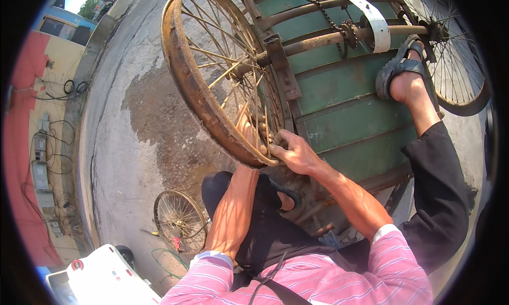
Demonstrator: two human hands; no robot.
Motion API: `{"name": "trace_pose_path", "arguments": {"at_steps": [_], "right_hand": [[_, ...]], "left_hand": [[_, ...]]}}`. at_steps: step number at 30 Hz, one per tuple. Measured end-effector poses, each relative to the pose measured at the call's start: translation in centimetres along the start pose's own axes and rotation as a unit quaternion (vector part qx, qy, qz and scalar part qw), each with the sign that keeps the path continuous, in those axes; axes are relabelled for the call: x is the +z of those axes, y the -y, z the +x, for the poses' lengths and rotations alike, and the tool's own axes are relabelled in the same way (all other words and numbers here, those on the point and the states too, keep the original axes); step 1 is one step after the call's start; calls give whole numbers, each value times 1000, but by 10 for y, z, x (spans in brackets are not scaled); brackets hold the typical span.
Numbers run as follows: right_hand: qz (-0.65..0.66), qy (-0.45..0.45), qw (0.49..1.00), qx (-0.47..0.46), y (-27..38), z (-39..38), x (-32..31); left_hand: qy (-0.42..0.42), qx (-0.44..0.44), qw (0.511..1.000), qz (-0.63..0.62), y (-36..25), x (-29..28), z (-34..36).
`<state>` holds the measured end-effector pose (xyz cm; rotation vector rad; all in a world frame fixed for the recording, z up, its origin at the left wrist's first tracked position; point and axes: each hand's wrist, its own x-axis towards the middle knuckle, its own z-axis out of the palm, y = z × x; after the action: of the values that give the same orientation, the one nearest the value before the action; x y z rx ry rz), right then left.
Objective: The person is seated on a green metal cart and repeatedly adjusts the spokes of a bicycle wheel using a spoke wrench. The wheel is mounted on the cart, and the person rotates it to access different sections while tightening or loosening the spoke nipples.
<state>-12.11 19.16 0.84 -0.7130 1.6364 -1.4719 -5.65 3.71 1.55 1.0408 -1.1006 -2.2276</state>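
Note:
A rusty spoked wheel (186, 66) without a tyre stands tilted on the axle of a green cart (342, 122). My left hand (250, 134) reaches in behind the lower rim, among the spokes. Its fingers are curled, partly covered by spokes and rim, and what they grip is not clear. From the other side my right hand (297, 154) closes its thumb and fingers on a spoke beside the rim's lower end, close to my left fingers.
A rusty axle (331, 41) with chain (333, 25) and white curved band (373, 23) crosses the cart. Beyond my sandalled foot (405, 74) is a tyred wheel (458, 87). A smaller wheel (157, 216) lies at lower left, near a white machine (101, 276) and green cord (159, 261).

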Motion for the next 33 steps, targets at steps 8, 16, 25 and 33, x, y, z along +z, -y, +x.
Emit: {"name": "trace_pose_path", "arguments": {"at_steps": [8,16,25,33], "right_hand": [[132,90,986,57,-7,3,-15],[105,86,989,59,12,-2,-14],[108,67,989,75,1,-2,-13],[108,60,992,32,-16,3,-9]], "left_hand": [[163,87,983,5,29,-24,23],[128,24,992,0,29,-38,29],[289,-159,904,-272,36,-47,47],[234,-127,944,-196,46,-60,55]]}}
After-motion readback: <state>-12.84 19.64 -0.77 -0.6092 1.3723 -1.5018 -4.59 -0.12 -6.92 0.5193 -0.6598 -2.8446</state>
